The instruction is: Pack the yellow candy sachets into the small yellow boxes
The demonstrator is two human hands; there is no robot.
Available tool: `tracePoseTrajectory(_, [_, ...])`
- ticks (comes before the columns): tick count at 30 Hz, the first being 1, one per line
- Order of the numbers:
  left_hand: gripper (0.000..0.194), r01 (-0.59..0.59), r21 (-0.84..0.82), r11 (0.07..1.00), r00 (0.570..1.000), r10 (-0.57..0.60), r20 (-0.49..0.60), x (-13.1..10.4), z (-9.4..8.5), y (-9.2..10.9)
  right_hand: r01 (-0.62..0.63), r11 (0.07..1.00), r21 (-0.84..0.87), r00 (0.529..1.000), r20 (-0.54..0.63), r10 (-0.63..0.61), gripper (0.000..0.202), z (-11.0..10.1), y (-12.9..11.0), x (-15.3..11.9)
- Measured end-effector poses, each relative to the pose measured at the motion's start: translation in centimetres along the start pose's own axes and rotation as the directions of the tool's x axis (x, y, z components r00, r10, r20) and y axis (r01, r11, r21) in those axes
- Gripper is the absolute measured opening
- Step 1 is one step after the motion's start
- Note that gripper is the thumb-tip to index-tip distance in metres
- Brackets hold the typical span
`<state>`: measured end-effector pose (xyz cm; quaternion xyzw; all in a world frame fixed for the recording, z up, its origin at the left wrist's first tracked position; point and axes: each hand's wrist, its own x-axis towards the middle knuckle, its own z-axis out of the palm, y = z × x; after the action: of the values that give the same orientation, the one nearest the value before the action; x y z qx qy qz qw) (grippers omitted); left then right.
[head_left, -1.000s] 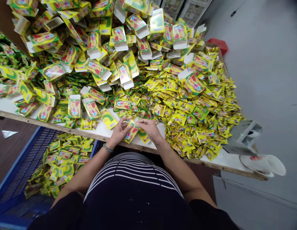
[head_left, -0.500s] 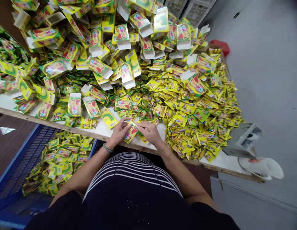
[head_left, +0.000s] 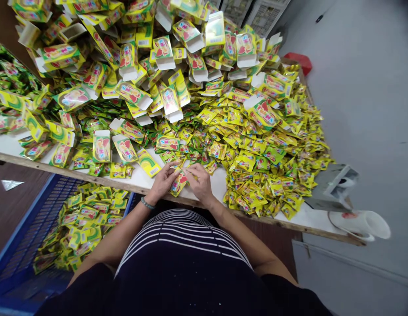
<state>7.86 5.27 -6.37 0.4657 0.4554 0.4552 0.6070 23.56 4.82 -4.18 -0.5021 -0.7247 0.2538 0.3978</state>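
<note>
A small yellow and green candy box (head_left: 178, 183) with a red fruit print is tilted between my hands at the table's front edge. My left hand (head_left: 163, 181) is closed on its left side, thumb across the upper edge. At the box's upper right corner, the fingers of my right hand (head_left: 200, 183) are pinched together on the top end; the exact grip is partly hidden. Another yellow box (head_left: 149, 163) lies flat just left of my left hand. Small shiny sachets (head_left: 211, 166) lie beyond my right hand.
Open boxes (head_left: 171, 102) are heaped across the back of the table. Yellow sachets (head_left: 256, 162) pile up on the right, beside a grey metal device (head_left: 334, 186) and a white jug (head_left: 365, 224). Below left, a blue crate (head_left: 24, 232) holds filled-looking boxes.
My right hand has turned more upright and its fingers have shifted slightly left along the box top. The yellow-green piece seen beneath that hand no longer shows. My left hand stays in place.
</note>
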Motion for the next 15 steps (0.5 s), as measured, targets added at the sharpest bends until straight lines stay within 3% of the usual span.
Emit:
tracePoseTrajectory(3, [0.05, -0.005, 0.042, 0.999, 1.0, 0.006, -0.019, 0.4, 0.4, -0.2, 0.02, 1.0, -0.02, 0.998, -0.067, -0.021, 0.032, 1.2, 0.0, -0.5])
tracePoseTrajectory(5, [0.048, -0.022, 0.115, 0.993, 0.999, 0.027, -0.044, 0.3, 0.4, 0.3, 0.091, 0.996, -0.024, 0.994, -0.051, -0.092, 0.035, 1.5, 0.1, -0.6])
tracePoseTrajectory(8, [0.042, -0.068, 0.389, 0.919, 0.99, 0.112, -0.09, -0.9, -1.7, 2.9, 0.162, 0.987, -0.017, 0.987, -0.006, -0.162, 0.03, 0.1, 1.3, -0.6])
tracePoseTrajectory(10, [0.036, -0.021, 0.682, 0.731, 0.98, 0.149, -0.129, -2.6, -4.7, 5.7, 0.098, 0.991, -0.093, 0.992, -0.068, -0.105, 0.031, -1.6, 3.1, -0.7])
tracePoseTrajectory(12, [0.032, 0.129, 0.906, 0.404, 0.976, 0.111, -0.188, -4.6, -8.1, 8.7, -0.039, 0.968, -0.249, 0.99, -0.144, 0.003, 0.034, -3.4, 5.3, -0.8])
tracePoseTrajectory(14, [0.033, 0.288, 0.952, 0.106, 0.947, 0.114, -0.3, -6.1, -10.3, 11.0, -0.113, 0.908, -0.403, 0.991, -0.113, 0.073, 0.037, -4.5, 7.2, -1.1])
tracePoseTrajectory(15, [0.035, 0.339, 0.94, 0.031, 0.93, 0.139, -0.34, -6.4, -10.7, 11.7, -0.112, 0.88, -0.462, 0.994, -0.07, 0.09, 0.039, -4.8, 7.9, -1.2])
